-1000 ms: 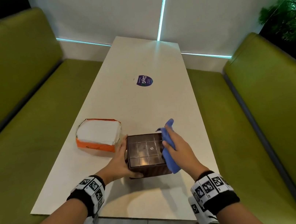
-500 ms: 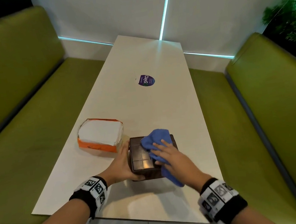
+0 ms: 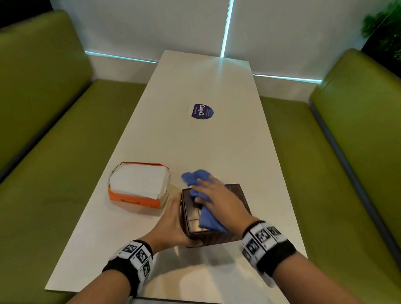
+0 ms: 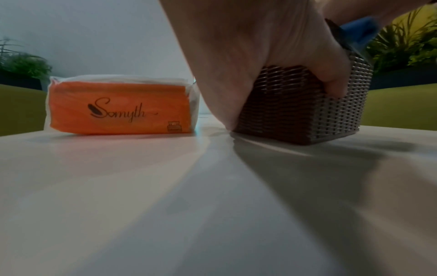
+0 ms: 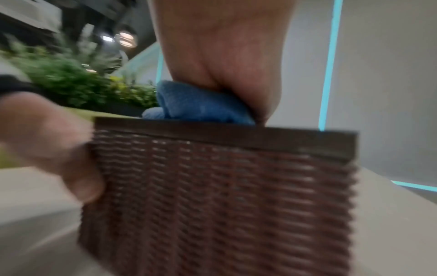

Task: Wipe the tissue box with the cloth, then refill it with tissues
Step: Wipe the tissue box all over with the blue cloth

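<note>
A long pale bench (image 3: 194,152) runs between green padded seats (image 3: 27,164). Near its close end stands a brown woven tissue box (image 3: 237,198). Just left of it lies an orange pack of tissues (image 3: 139,187). The left hand (image 3: 171,224) grips the box's left side, fingers curled round it. The right hand (image 3: 219,201), fingers spread, presses a blue cloth (image 3: 198,178) flat on the box's top.

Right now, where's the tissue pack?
Head view: the orange tissue pack lies on the white table, just left of the brown tissue box.
</note>
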### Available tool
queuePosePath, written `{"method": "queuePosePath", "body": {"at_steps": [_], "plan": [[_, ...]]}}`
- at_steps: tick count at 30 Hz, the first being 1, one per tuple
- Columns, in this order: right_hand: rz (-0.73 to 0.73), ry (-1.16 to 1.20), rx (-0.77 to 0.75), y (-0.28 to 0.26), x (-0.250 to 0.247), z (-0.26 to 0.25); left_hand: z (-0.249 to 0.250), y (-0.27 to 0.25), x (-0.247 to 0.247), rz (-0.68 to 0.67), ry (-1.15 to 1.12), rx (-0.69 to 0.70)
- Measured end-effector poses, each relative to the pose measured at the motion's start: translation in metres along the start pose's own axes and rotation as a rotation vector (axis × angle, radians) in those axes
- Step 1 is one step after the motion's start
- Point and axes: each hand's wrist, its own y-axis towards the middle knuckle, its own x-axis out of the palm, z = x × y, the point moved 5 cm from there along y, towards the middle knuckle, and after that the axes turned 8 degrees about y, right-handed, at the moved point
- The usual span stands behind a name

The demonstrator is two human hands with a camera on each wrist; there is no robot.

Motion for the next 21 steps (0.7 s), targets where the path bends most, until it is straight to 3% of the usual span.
{"method": "queuePosePath", "body": {"at_steps": [3,5,8,11,14,16,19,21], "plan": [[0.083,-0.028,0.159,0.009,0.003,-0.007,-0.006,-0.001,0.003,-0.021,-0.005,-0.057],[0.066,-0.157,0.085,-0.004,0.024,-0.031,-0.005,-0.004,0.004,-0.049,0.026,-0.059],[0.048,-0.098,-0.057,-0.027,0.038,-0.044,-0.001,-0.007,0.006,-0.128,-0.021,-0.108],[0.096,-0.196,-0.102,-0.045,0.022,-0.011,-0.001,-0.005,0.005,-0.058,-0.064,-0.109],[0.227,-0.149,0.136,-0.057,-0.006,0.035,-0.009,-0.004,0.005,-0.039,-0.121,-0.117],[0.268,-0.155,0.256,-0.059,0.001,0.031,-0.012,-0.003,0.008,-0.053,-0.104,-0.125],[0.29,-0.19,0.078,-0.042,0.033,-0.022,-0.01,-0.001,0.007,-0.006,-0.012,-0.057],[0.175,-0.134,-0.021,-0.028,0.048,-0.04,-0.005,-0.001,0.006,-0.001,0.008,-0.008]]}}
